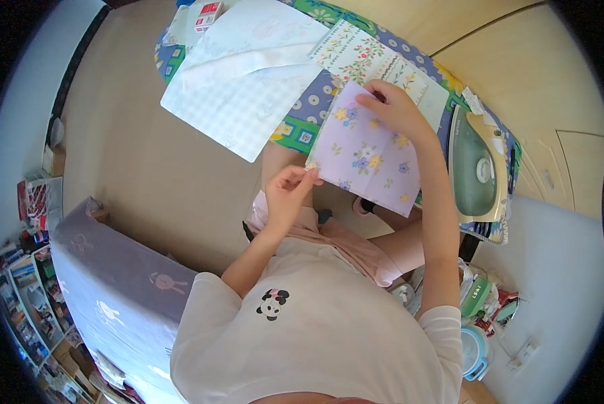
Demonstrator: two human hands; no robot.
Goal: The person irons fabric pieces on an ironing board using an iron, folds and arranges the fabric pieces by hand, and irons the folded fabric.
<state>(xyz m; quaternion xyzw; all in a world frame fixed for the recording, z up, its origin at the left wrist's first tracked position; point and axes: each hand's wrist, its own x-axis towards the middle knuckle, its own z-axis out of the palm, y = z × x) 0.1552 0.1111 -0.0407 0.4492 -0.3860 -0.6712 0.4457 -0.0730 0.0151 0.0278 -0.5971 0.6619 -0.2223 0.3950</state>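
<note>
A lilac fabric piece (366,151) printed with yellow and blue flowers hangs between my two hands, over the near edge of the ironing board (302,135). My left hand (290,192) pinches its lower left corner between thumb and fingertips. At the upper edge, my right hand (397,111) grips the cloth with the thumb on top and the fingers partly hidden. Behind it lies a white floral-printed cloth (366,57). To the right of my right forearm rests an iron (477,165) with a green see-through body and cream trim.
A large pale checked sheet (241,87) with a white strip (255,62) covers the board's left part. A small red and white box (209,15) is at the far end. A bed or sofa under a lilac cover (120,269) stands left; a blue-rimmed bucket (474,353) sits lower right.
</note>
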